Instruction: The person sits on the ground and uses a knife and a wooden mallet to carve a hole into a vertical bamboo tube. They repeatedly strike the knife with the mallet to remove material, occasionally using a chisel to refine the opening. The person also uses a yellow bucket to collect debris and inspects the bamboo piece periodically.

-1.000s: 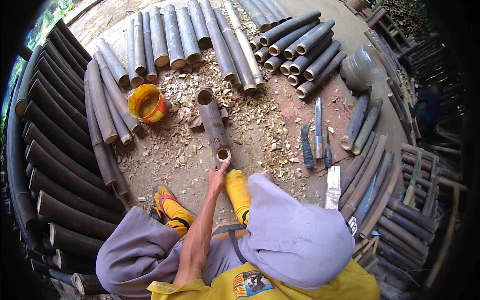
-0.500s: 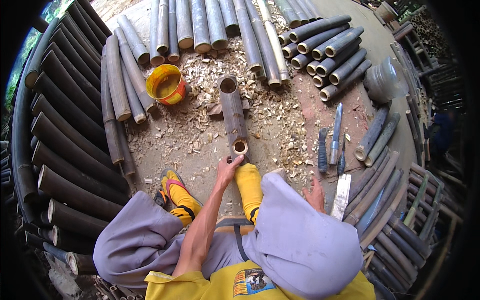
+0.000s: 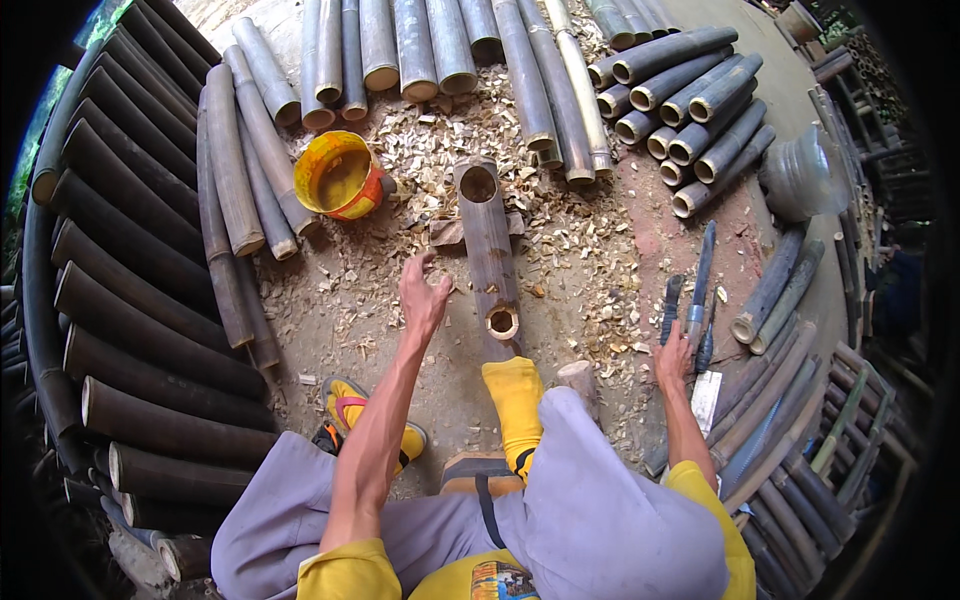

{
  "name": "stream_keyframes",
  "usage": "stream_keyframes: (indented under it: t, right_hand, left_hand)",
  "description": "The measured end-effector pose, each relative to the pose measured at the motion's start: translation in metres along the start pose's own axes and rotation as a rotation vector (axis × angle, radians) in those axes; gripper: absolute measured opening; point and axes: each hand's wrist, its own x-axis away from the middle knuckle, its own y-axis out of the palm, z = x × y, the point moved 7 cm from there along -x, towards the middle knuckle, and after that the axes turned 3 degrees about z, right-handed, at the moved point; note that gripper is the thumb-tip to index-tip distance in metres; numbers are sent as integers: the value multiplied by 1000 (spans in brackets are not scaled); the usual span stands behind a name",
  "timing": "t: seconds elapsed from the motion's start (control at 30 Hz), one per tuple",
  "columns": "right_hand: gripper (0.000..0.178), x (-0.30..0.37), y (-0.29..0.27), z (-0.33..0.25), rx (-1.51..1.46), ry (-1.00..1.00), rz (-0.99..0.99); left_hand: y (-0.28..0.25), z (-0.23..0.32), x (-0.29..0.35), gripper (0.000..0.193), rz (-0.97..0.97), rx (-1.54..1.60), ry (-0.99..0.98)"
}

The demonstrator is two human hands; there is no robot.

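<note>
Left hand [image 3: 424, 298], fingers loose, has left the bamboo tube [image 3: 488, 245] to their right; right hand [image 3: 675, 360], fingers' grip unclear, adjoins a metal tool [image 3: 704, 268].

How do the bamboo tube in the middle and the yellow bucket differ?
The bamboo tube is long and narrow; the bucket is short and wide. The tube is greyish brown; the bucket is yellow and red. The tube shows two round openings, the bucket one wide mouth. Both have wood chips beside them.

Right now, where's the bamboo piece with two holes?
In the head view, the bamboo piece lies near the middle, right of the left hand, its near end by the right yellow sock.
</note>
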Motion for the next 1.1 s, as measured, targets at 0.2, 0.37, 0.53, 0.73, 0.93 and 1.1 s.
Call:
stream_keyframes:
  t: [0.2, 0.37, 0.53, 0.73, 0.93, 1.1]
  right_hand:
    - [71, -11, -17, -7, -34, 152, 10]
    - [59, -3, -16, 10, -723, 314, 11]
    - [49, 37, -19, -36, -1054, 347, -6]
    - [54, 52, -38, -99, -993, 85, 38]
    - [55, 36, -44, -134, -911, -44, 163]
    - [57, -14, -19, -97, -614, 142, 287]
  left_hand:
    - [33, 31, -68, 59, -128, -372, 435]
    - [55, 29, -67, 46, -202, -441, 472]
    - [51, 13, -49, 59, -322, -399, 432]
    - [38, 11, -1, 56, -399, -368, 430]
    - [-10, -4, -42, 53, -90, -13, 270]
    - [-34, -53, -109, 45, 198, 413, -434]
